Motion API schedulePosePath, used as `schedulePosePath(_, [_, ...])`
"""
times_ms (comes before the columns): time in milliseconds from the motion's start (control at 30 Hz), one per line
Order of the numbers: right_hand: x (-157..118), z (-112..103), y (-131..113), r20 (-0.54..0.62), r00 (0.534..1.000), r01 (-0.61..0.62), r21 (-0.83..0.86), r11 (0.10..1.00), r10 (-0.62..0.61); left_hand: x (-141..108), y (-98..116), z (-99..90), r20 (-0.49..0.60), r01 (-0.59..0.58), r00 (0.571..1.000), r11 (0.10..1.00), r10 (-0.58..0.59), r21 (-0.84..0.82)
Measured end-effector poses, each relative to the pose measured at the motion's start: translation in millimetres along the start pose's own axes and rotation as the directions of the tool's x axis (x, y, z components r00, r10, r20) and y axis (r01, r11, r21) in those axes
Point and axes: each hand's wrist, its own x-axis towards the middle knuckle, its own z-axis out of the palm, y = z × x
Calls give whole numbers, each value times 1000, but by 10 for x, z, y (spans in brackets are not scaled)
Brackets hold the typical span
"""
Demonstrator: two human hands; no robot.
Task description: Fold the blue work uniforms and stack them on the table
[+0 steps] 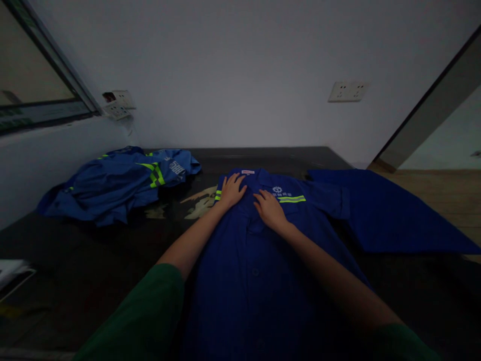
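Head view: a dark worktop (263, 154) runs back to the wall, and the blue short-sleeved work shirt (229, 286) lies on it front up, collar at the far side, body reaching towards the wearer. Just right of it, a flat blue cloth (394, 215) spreads over the worktop's edge area, close against the shirt's right-hand sleeve (330, 198). Well to the left sits a crumpled heap of blue garments (108, 185) with yellow-green bands.

Both hands are on the upper shirt. The left hand (232, 191) lies fairly flat beside the collar, fingers slightly apart; the right hand (271, 209) is at the chest, its fingers a little apart and loosely bent, pinching nothing visible. How firmly either one presses cannot be told.

For a neat lay, flat fingers and light, even pressure would likely serve best, with one hand anchoring near the collar as the other strokes outward; hard pushing could drag the thin-looking fabric askew. The front placket deserves care, since soft creases run down beside it. Bent fingertips might ruck the cloth, so straightening those of the right hand would probably help. The reflective strip (292, 199) makes a handy guide for judging whether the chest lies straight, as do the collar label (248, 172) for centring and the button (256, 272) for the line of the front.
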Motion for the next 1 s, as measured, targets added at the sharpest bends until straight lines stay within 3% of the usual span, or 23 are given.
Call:
schedulePosePath(67, [3, 66, 82, 75, 997, -9, -64, 998, 13, -88, 14, -69, 14, 5, 1000, 999, -5, 40])
schedulePosePath(133, [-12, 129, 131, 129, 992, 3, -111, 994, 11, -189, -1, -103, 121, 37, 991, 995, -48, 93])
schedulePosePath(200, [-26, 157, 146, 148, 989, 11, -137, 991, 9, -282, -31, -102, 215, 61, 973, 991, -87, 123])
schedulePosePath(267, [-33, 143, 131, 147, 989, 13, -145, 989, 9, -349, -53, -81, 237, 74, 966, 990, -102, 124])
schedulePosePath(367, [-59, 99, 59, 90, 996, 29, -137, 990, -17, -397, -44, -68, 182, 72, 979, 993, -89, 96])
schedulePosePath(433, [-105, 102, -7, 48, 997, 58, -114, 992, -53, -422, -26, -96, 86, 66, 994, 997, -70, 44])
schedulePosePath(533, [-204, 174, -86, 46, 992, 117, -83, 990, -114, -522, -17, -217, -85, 42, 995, 998, -46, -48])
schedulePosePath(600, [-255, 232, -103, 26, 992, 125, -59, 990, -124, -675, -19, -360, -129, 17, 991, 994, -31, -109])
schedulePosePath(700, [-286, 268, -95, -55, 991, 121, 8, 993, -120, -1081, 27, -670, -124, -56, 992, 968, 26, -245])
schedulePosePath(833, [-308, 222, -151, -113, 979, 176, 66, 982, -168, -1954, 308, -1196, -24, -30, 999, 861, 20, -508])
schedulePosePath(933, [-333, 192, -300, -103, 967, 240, 82, 967, -231, -2748, 610, -1576, 207, 130, 978, 744, 11, -655])
schedulePosePath(1000, [-337, 190, -425, -72, 962, 267, 82, 960, -262, -3267, 728, -1734, 471, 311, 878, 640, 91, -703])
